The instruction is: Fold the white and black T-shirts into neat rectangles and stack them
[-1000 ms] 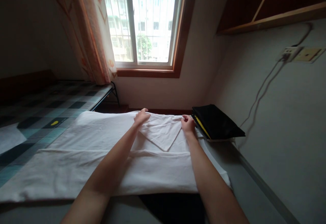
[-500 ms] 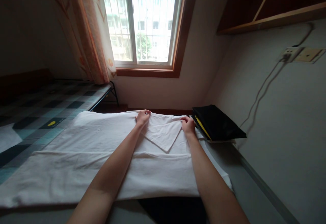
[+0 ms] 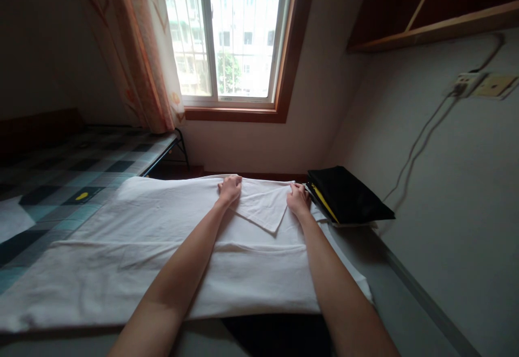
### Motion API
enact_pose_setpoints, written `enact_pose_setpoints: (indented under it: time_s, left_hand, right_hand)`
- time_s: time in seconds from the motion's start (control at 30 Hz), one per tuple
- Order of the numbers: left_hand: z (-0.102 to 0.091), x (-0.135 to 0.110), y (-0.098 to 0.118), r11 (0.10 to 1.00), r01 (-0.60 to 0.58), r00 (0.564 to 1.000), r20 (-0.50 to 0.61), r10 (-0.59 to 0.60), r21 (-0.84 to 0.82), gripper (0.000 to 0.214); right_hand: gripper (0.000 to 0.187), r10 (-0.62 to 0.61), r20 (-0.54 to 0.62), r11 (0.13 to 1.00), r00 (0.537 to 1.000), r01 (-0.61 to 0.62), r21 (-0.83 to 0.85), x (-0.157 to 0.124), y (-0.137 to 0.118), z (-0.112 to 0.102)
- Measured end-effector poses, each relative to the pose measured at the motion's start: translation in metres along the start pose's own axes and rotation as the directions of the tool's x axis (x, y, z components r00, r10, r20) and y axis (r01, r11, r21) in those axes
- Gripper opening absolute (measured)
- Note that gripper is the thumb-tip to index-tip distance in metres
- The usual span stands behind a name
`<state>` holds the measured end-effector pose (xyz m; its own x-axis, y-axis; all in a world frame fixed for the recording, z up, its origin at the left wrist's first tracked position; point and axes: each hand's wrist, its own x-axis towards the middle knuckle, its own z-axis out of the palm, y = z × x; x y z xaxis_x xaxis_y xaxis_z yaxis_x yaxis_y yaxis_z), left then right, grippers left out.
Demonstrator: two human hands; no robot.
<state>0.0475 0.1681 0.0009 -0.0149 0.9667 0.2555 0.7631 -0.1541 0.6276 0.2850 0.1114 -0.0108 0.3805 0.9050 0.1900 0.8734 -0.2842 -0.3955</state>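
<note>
A white shirt [image 3: 141, 270] lies spread over a grey surface, with a fold line running across it from left to right. At its far edge, my left hand [image 3: 230, 188] is closed on the fabric, fingers curled and thumb tucked in. My right hand [image 3: 299, 199] pinches the same far edge farther right, close to the black bag. Between the hands, a pointed flap of the shirt hangs down towards me and lies on the cloth beneath. Some of the fingertips are hidden behind the fabric.
A black bag [image 3: 348, 194] with a yellow edge stands right of the shirt against the wall. On the left is a bed with a checked cover [image 3: 117, 157]. A curtained window [image 3: 243, 32] is ahead; a shelf [image 3: 446, 27] and a plugged-in cable [image 3: 421, 135] are at right.
The flap between my hands has shifted a little right and away from me, its tip now higher. My left hand has moved slightly right; both hands keep hold of the shirt.
</note>
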Motion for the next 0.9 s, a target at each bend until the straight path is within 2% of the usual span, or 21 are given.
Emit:
enact_pose_setpoints:
  time_s: [0.1, 0.23, 0.3, 0.37, 0.43, 0.5, 0.57, 0.63, 0.67, 0.73, 0.9]
  left_hand:
    - [0.001, -0.006, 0.003, 0.997, -0.012, 1.0, -0.016, 0.013, 0.078, 0.025]
    - [0.0, -0.015, 0.006, 0.959, -0.036, 0.996, -0.067, 0.057, 0.282, 0.022]
    - [0.001, -0.019, 0.01, 0.937, -0.086, 0.988, -0.092, 0.124, 0.34, 0.023]
    - [0.004, -0.023, 0.014, 0.919, -0.184, 0.97, -0.084, 0.226, 0.35, 0.025]
    - [0.008, -0.026, 0.019, 0.891, -0.319, 0.94, -0.015, 0.342, 0.322, 0.03]
    - [0.013, -0.029, 0.023, 0.849, -0.453, 0.891, 0.122, 0.436, 0.271, 0.037]
    - [0.017, -0.033, 0.025, 0.814, -0.537, 0.836, 0.269, 0.479, 0.22, 0.045]
    - [0.021, -0.035, 0.026, 0.812, -0.549, 0.813, 0.352, 0.464, 0.198, 0.05]
    - [0.022, -0.037, 0.027, 0.819, -0.538, 0.817, 0.363, 0.448, 0.201, 0.051]
    - [0.023, -0.038, 0.027, 0.833, -0.509, 0.836, 0.356, 0.418, 0.216, 0.054]
    - [0.026, -0.041, 0.027, 0.871, -0.424, 0.89, 0.292, 0.349, 0.25, 0.059]
  right_hand:
    - [0.053, -0.012, 0.027, 0.998, 1.0, 0.013, -0.06, -0.002, -0.001, 0.001]
    - [0.053, -0.021, 0.039, 0.993, 0.999, 0.025, -0.113, -0.006, -0.004, 0.001]
    - [0.051, -0.021, 0.017, 0.99, 1.0, 0.024, -0.136, -0.007, -0.006, 0.0]
    - [0.05, -0.028, -0.032, 0.989, 0.999, 0.023, -0.149, -0.009, -0.008, -0.003]
    - [0.05, -0.089, -0.079, 0.985, 0.993, 0.076, -0.155, -0.01, -0.012, -0.006]
    - [0.05, -0.228, -0.064, 0.965, 0.972, 0.216, -0.151, -0.012, -0.017, -0.01]
    - [0.049, -0.383, 0.038, 0.915, 0.923, 0.384, -0.123, -0.013, -0.022, -0.011]
    - [0.05, -0.461, 0.169, 0.874, 0.871, 0.479, -0.086, -0.015, -0.025, -0.009]
    - [0.051, -0.464, 0.22, 0.868, 0.858, 0.49, -0.08, -0.016, -0.025, -0.008]
    - [0.055, -0.432, 0.273, 0.877, 0.86, 0.471, -0.095, -0.017, -0.025, -0.005]
    - [0.066, -0.294, 0.293, 0.923, 0.91, 0.35, -0.161, -0.014, -0.023, 0.0]
